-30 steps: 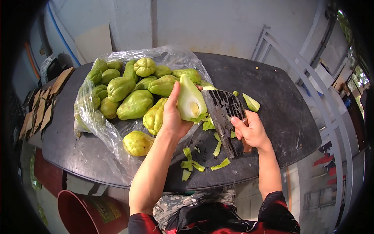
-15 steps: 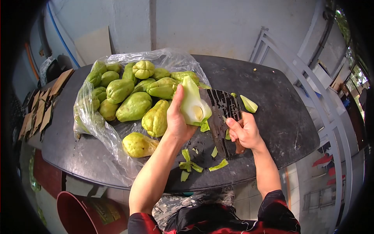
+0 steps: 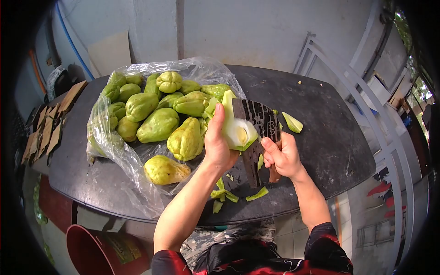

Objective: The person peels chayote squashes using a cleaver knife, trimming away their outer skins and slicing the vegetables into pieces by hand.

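My left hand is closed around a cut chayote, its pale flesh and seed facing right. In my right hand is a cleaver with a wide dark blade, held by its wooden handle. The blade stands upright against or just beside the right side of the chayote; exact contact is hard to see. Below the hands lie several green peel strips. A cut chayote wedge rests to the right of the blade.
A clear plastic bag with several whole chayotes spreads over the left of the dark table. One yellowish chayote lies near its front. A red bucket stands on the floor at the lower left.
My left hand and the chayote have shifted slightly right and down, and the chayote has turned. The cleaver has moved a little left, overlapping the chayote's upper right side.
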Demonstrator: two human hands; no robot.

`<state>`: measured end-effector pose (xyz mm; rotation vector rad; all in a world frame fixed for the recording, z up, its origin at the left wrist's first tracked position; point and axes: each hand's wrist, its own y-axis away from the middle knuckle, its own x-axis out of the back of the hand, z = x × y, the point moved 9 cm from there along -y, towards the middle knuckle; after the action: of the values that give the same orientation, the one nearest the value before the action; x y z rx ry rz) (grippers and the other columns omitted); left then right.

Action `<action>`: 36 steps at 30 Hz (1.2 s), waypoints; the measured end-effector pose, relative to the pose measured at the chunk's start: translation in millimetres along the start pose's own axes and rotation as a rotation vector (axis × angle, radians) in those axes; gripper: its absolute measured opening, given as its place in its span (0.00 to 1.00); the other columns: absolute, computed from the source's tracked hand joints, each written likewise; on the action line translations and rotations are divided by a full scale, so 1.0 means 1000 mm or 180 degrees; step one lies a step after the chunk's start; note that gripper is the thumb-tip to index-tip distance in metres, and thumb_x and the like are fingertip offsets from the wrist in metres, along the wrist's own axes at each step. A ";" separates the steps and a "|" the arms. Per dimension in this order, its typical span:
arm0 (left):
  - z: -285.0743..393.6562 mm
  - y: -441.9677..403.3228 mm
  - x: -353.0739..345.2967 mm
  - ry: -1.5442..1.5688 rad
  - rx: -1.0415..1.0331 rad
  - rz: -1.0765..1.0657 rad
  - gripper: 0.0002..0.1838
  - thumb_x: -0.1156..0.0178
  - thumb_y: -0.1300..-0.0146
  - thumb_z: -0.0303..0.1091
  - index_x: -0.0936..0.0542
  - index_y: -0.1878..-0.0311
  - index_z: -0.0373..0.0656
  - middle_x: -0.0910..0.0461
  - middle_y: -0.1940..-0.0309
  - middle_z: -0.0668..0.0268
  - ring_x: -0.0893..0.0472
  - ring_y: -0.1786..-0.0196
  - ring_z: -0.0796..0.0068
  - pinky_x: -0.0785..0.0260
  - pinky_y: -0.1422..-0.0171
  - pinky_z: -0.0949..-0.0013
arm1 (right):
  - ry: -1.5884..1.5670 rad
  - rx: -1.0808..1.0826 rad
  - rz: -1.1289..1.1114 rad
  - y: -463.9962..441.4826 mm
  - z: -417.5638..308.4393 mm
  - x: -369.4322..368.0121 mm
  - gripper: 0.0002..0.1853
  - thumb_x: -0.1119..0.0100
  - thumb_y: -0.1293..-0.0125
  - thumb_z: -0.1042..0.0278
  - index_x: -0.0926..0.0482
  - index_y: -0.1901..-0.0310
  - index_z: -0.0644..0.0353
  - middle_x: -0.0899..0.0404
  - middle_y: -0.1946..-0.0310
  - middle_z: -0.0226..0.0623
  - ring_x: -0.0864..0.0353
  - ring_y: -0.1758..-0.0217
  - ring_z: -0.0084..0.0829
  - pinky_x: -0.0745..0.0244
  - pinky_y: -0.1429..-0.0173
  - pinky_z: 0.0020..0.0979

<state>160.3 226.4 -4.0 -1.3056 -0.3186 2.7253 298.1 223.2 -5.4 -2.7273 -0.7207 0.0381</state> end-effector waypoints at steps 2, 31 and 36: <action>-0.001 0.000 0.001 0.0053 0.0177 0.0002 0.37 0.48 0.32 0.68 0.26 0.39 0.42 0.18 0.52 0.60 0.18 0.49 0.63 0.25 0.41 0.58 | -0.0076 -0.0025 -0.0003 -0.001 -0.001 0.000 0.15 0.42 0.25 0.59 0.28 0.63 0.62 0.31 0.84 0.23 0.32 0.84 0.15 0.33 0.77 0.23; 0.067 -0.012 0.041 0.0221 -0.2160 0.0370 0.32 0.58 0.24 0.63 0.32 0.37 0.43 0.24 0.50 0.56 0.24 0.48 0.57 0.27 0.45 0.55 | 0.4120 0.2231 0.0242 0.017 -0.050 -0.095 0.08 0.43 0.40 0.76 0.28 0.60 0.66 0.30 0.75 0.36 0.20 0.79 0.32 0.22 0.77 0.31; 0.052 -0.010 0.033 0.0146 -0.2006 0.0335 0.32 0.60 0.24 0.64 0.33 0.37 0.43 0.26 0.49 0.57 0.25 0.47 0.59 0.28 0.43 0.56 | 0.4148 0.2177 0.0394 0.014 -0.048 -0.092 0.09 0.43 0.41 0.76 0.29 0.60 0.65 0.30 0.75 0.37 0.20 0.80 0.32 0.22 0.78 0.31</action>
<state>99.1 234.8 4.5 -1.5380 -1.2114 2.7778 229.6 152.3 30.3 -1.5954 -0.0792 -1.1041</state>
